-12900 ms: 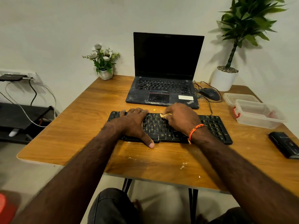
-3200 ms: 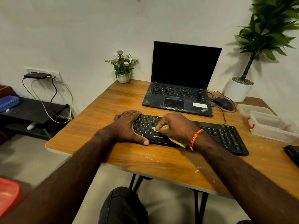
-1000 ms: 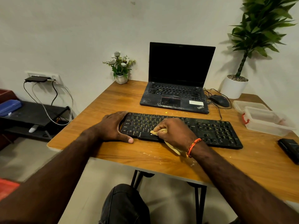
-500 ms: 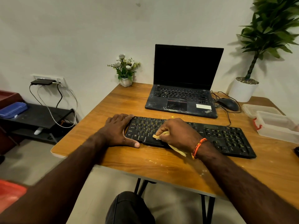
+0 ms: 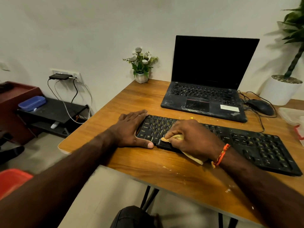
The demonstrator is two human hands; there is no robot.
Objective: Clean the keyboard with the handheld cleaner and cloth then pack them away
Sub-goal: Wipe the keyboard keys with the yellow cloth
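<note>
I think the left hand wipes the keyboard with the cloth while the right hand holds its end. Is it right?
Not quite: the hands are swapped. In the head view the right hand wipes the keyboard with the cloth, and the left hand holds its end.

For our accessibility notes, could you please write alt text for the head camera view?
A right hand rubs a yellowish cloth over the left part of a black keyboard while the left hand steadies its left end. Behind it on the wooden desk stands an open laptop.

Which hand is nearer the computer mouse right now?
Right. The right hand wipes mid-keyboard with the cloth, well short of the mouse; the left hand sits farther off at the keyboard's left end.
</note>
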